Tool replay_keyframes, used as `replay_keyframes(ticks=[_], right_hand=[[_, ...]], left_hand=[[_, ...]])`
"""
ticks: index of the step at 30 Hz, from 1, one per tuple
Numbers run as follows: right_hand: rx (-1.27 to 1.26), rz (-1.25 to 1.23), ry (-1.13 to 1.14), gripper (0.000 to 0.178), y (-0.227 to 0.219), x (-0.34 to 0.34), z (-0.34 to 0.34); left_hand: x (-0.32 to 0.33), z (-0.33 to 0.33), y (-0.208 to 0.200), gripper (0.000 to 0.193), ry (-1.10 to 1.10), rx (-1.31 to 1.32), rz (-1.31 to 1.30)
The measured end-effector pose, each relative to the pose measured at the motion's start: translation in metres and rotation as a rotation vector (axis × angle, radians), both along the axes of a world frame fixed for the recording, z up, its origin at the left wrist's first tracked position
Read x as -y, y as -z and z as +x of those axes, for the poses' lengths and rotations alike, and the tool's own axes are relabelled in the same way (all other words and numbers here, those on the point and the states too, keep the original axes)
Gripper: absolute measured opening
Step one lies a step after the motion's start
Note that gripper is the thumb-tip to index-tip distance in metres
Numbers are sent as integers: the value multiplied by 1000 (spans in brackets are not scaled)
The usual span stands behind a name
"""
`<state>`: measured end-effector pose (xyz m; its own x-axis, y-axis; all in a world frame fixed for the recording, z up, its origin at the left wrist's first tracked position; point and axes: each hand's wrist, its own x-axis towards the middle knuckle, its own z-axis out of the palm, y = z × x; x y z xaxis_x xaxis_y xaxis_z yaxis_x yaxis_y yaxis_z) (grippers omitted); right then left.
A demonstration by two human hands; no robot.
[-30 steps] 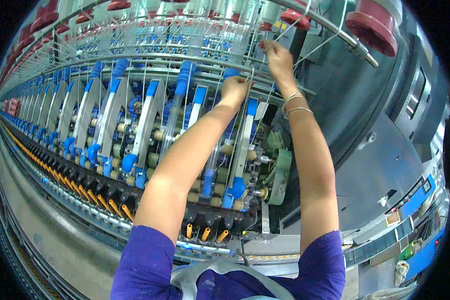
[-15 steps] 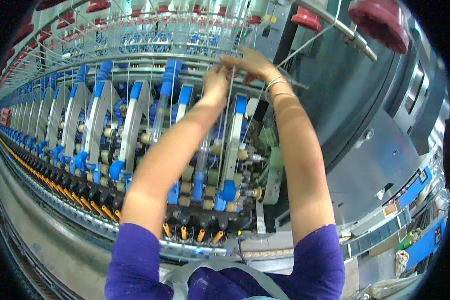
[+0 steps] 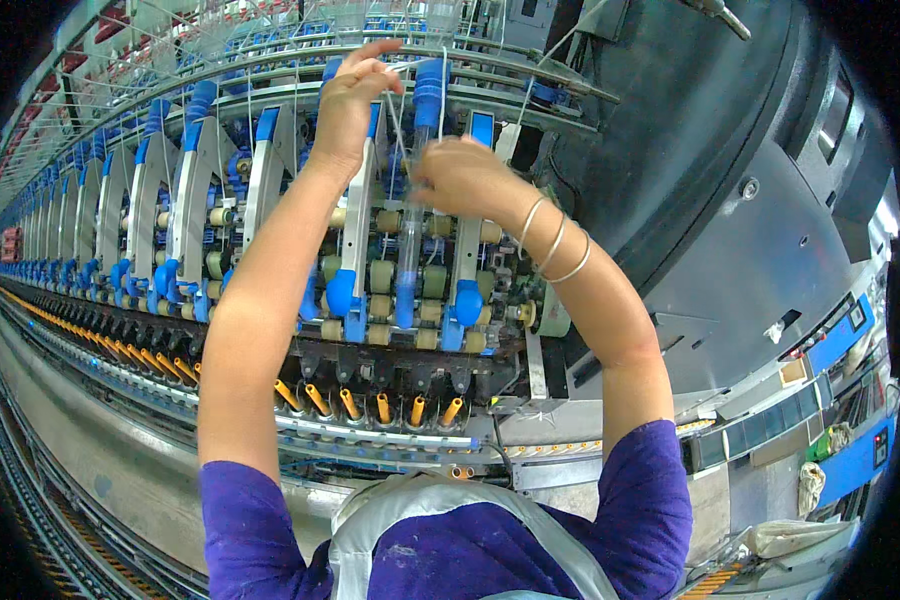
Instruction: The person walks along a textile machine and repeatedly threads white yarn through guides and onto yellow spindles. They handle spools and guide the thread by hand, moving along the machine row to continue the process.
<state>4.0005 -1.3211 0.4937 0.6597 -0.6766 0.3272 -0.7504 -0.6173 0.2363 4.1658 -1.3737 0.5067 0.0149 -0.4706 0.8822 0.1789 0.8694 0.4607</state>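
My left hand (image 3: 352, 112) is raised over the top of a spinning frame, its thumb and a finger pinched on a white roving strand (image 3: 397, 122). From there the strand slants down to my right hand (image 3: 462, 176). Those fingers are curled together around its lower part, slightly smeared by motion. Just behind my right hand stands a clear tube with a blue ribbed top (image 3: 431, 88). Its lower end, a blue sleeve (image 3: 405, 300), reaches down between two grey drafting arms. Another white strand (image 3: 443, 95) hangs over the rail beside the tube.
Grey drafting arms with blue caps (image 3: 267, 125) run off to the left. Below them sit tan rollers (image 3: 378, 306) and a row of orange bobbin tips (image 3: 383, 408). Metal rails (image 3: 510, 72) cross behind my hands. A dark machine cabinet (image 3: 730, 260) stands at right.
My hands were close together at the rail; now the left is farther left and the right has come down, with the strand stretched between them. The whole view has shifted a little.
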Motion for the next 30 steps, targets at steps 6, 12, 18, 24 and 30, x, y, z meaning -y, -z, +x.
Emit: replay_keyframes(ticks=[6,12,18,24,30], right_hand=[[531,-283,35,23,-23,3,-17],[1124,175,19,20,-37,17,-32],[864,-279,-323,23,-31,43,-18],[306,-327,-84,20,-30,38,-14],[247,-397,-200,20,-15,1,4]], left_hand=[[15,-10,0,19,607,-365,640],[4,-16,4,28,-227,666,609],[-41,4,36,24,-173,774,271],[-51,28,33,20,426,-148,542],[-3,9,13,19,268,-232,662]])
